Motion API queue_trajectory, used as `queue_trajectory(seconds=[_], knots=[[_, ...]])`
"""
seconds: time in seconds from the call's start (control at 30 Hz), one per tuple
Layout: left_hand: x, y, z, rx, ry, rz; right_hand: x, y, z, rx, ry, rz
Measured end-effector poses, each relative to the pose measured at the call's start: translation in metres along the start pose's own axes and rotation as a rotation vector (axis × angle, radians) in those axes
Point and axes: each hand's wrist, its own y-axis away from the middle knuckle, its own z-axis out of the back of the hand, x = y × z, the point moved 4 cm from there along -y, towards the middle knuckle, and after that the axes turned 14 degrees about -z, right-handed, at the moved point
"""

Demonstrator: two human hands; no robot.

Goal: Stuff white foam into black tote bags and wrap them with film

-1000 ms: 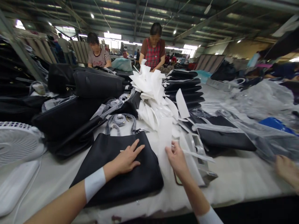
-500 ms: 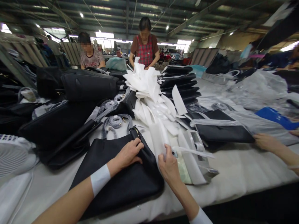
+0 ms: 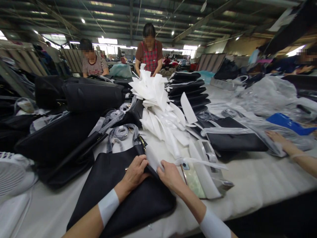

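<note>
A black handbag [image 3: 106, 178] lies flat on the cloth-covered table before me, its gold zipper end [image 3: 142, 141] towards the far side. My left hand [image 3: 135, 173] rests on the bag, fingers curled over the edge of its opening. In my right hand [image 3: 170, 174] is a white foam sheet [image 3: 153, 159], pinched at its near end and lying along the bag's opening. How far the sheet reaches inside the bag is hidden by my hands. Wrapped straps [image 3: 120, 132] lie beyond the bag. A phone [image 3: 194, 180] lies right of my right hand, partly under white foam.
A heap of white foam sheets [image 3: 158, 115] lies straight ahead. Black bags [image 3: 94, 94] are piled to the left, and flat black pieces [image 3: 188, 89] are stacked behind. A white fan [image 3: 16, 170] stands at left. A co-worker's hand [image 3: 278, 140] touches plastic wrap at right.
My right hand has moved left with the foam sheet, from beside the bag to its opening. My left hand still grips the opening's edge. The co-worker's hand at right has shifted onto the plastic.
</note>
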Motion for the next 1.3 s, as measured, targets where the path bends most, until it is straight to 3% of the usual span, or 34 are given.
queue_trajectory(seconds=[0.3,0.7,0.83,0.97,1.13,1.3], knots=[[0.001,-0.005,0.002,-0.012,0.073,-0.039,0.018,-0.026,-0.013,0.014,-0.070,0.031],[0.001,-0.003,0.003,-0.088,0.051,-0.080,0.010,-0.038,-0.024,-0.004,-0.216,-0.150],[0.003,-0.005,0.003,-0.073,-0.077,-0.106,0.016,-0.039,-0.025,0.029,-0.234,-0.082],[0.005,-0.018,-0.006,0.029,-0.130,-0.169,0.017,-0.042,-0.020,0.196,-0.270,0.048],[0.015,-0.029,-0.020,0.128,-0.017,-0.106,-0.002,-0.019,0.005,0.307,-0.296,0.142],[0.015,-0.029,-0.021,0.131,-0.016,-0.116,-0.040,0.030,0.016,0.157,-0.270,0.067]])
